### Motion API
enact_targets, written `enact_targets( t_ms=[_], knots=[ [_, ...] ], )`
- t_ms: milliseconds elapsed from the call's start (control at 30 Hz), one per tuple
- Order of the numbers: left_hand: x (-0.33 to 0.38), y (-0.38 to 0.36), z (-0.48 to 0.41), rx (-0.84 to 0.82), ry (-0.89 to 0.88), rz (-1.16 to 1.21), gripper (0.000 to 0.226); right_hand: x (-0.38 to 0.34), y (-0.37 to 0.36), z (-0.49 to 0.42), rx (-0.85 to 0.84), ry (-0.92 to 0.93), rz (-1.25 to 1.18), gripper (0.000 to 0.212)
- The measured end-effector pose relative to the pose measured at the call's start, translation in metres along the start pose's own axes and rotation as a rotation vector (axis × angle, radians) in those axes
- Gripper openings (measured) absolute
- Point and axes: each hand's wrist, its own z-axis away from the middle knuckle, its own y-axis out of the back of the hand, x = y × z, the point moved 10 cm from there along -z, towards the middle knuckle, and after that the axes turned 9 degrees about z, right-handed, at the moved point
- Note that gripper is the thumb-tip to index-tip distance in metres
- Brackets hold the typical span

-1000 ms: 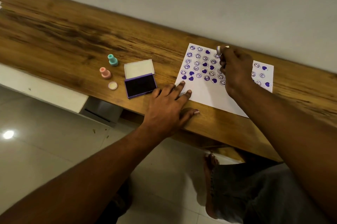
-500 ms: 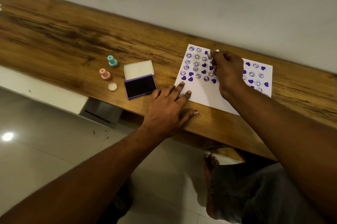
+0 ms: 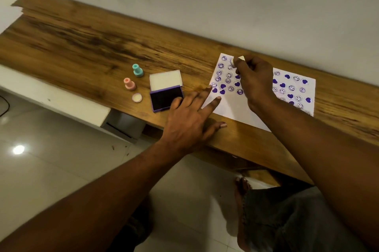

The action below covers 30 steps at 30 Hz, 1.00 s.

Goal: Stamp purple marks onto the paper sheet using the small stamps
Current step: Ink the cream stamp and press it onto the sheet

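Leftward goes the right hand (image 3: 256, 81) over the last 1 second, carrying its stamp (image 3: 238, 60) from the middle of the top rows toward the upper-left corner of the paper (image 3: 235, 108). That corner is already crowded with purple smileys and hearts, so the hand is probably hunting for a gap or touching up a faint mark. Its fingers pinch the pale stamp. The left hand (image 3: 188, 120) stays spread flat, 2 fingertips pinning the paper's left edge to the desk (image 3: 82, 46).

The stamp's face is hidden, so whether it touches the paper cannot be told. The right hand and forearm cover the middle columns and the near right corner. Beside the open pad (image 3: 166, 97) stand a teal stamp (image 3: 137, 70) and a pink stamp (image 3: 129, 84), unused.
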Motion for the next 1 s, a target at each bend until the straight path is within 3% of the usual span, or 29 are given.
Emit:
enact_targets(
  t_ms=[167,300,467,667,800,1000],
  knots=[
    [-0.061,0.065,0.015,0.305,0.101,0.153,0.062,-0.039,-0.037,0.025,-0.103,0.233,0.121,0.023],
    [-0.125,0.093,0.041,0.434,0.252,0.159,0.042,-0.058,-0.069,0.044,-0.181,0.336,0.148,0.02],
    [-0.176,0.094,0.063,0.42,0.374,0.229,0.034,-0.066,-0.106,0.058,-0.235,0.354,0.167,0.016],
    [-0.212,0.078,0.078,0.342,0.546,0.202,0.051,-0.085,-0.154,0.081,-0.3,0.451,0.225,0.022],
    [-0.219,0.068,0.079,0.307,0.58,0.259,0.06,-0.103,-0.19,0.108,-0.396,0.666,0.381,0.02],
    [-0.215,0.064,0.077,0.299,0.571,0.303,0.045,-0.105,-0.227,0.12,-0.49,0.721,0.539,0.022]
  ],
)
